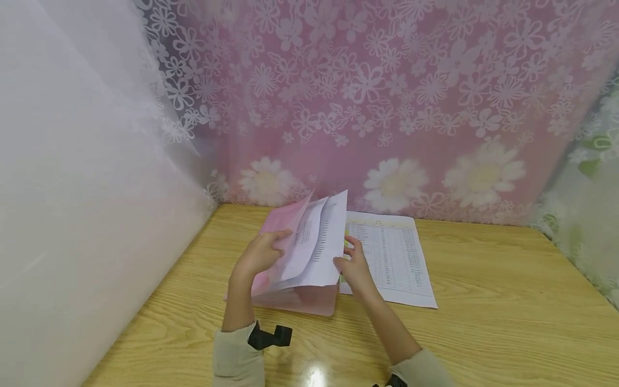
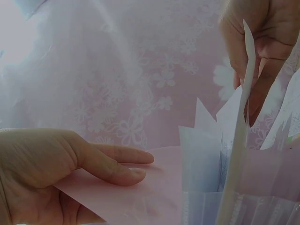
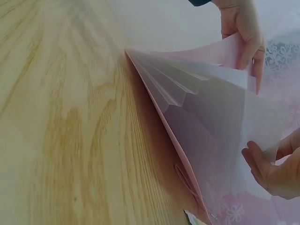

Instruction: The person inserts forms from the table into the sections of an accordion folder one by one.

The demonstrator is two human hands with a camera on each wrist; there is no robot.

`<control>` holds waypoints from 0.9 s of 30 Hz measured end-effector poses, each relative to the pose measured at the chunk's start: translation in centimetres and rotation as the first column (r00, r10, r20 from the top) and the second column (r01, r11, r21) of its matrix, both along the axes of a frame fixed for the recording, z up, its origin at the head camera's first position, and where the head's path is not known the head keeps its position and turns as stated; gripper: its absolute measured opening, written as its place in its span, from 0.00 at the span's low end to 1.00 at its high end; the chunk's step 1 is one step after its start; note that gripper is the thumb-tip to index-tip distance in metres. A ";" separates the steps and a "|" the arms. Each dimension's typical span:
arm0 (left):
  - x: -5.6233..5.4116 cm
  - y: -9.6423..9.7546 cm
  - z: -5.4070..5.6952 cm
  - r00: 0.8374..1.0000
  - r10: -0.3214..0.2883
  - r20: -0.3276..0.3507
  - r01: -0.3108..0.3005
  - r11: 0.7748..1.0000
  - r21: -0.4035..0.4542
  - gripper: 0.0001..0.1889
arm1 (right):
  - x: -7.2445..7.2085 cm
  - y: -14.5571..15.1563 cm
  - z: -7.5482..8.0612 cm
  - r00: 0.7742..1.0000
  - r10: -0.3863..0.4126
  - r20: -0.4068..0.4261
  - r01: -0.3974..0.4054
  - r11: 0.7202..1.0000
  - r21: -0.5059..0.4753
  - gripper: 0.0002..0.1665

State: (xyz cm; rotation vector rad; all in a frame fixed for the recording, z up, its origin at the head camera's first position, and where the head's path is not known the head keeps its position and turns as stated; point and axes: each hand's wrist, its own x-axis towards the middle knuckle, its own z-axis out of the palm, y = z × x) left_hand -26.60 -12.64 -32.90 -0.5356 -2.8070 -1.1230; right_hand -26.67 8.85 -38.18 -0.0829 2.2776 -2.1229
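Observation:
A pink accordion folder (image 1: pixel 314 302) stands spread on the table, with translucent pleated pockets (image 3: pixel 171 89) along its bottom in the right wrist view. Its pink front cover (image 2: pixel 157 185) is pinched between the thumb and fingers of my left hand (image 1: pixel 261 252). Printed sheets (image 1: pixel 330 244) fan up from inside the pockets. My right hand (image 1: pixel 356 269) pinches the right edge of the outermost leaf, thumb on the near side and fingers behind. Whether that leaf is paper or pocket film, I cannot tell. A thin cord loop (image 3: pixel 185 180) hangs by the folder's edge.
A printed table sheet (image 1: pixel 396 263) lies flat on the wooden table (image 1: pixel 503 279), just right of the folder and partly behind it. Flowered pink curtain (image 1: pixel 387 107) hangs along the table's back edge, and a white curtain (image 1: pixel 96 188) borders the left side.

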 end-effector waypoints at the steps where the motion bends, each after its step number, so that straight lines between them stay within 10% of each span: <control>1: 0.0 0.0 0.0 1.000 0.001 0.000 -0.001 1.000 -0.001 0.24 | 0.0 -0.2 0.0 1.000 0.001 0.003 -0.001 1.000 0.007 0.38; 27: 0.1 0.1 0.0 1.000 0.000 -0.029 -0.001 1.000 -0.014 0.25 | -0.6 -3.6 -0.3 0.995 0.060 -0.081 -0.049 0.989 0.141 0.36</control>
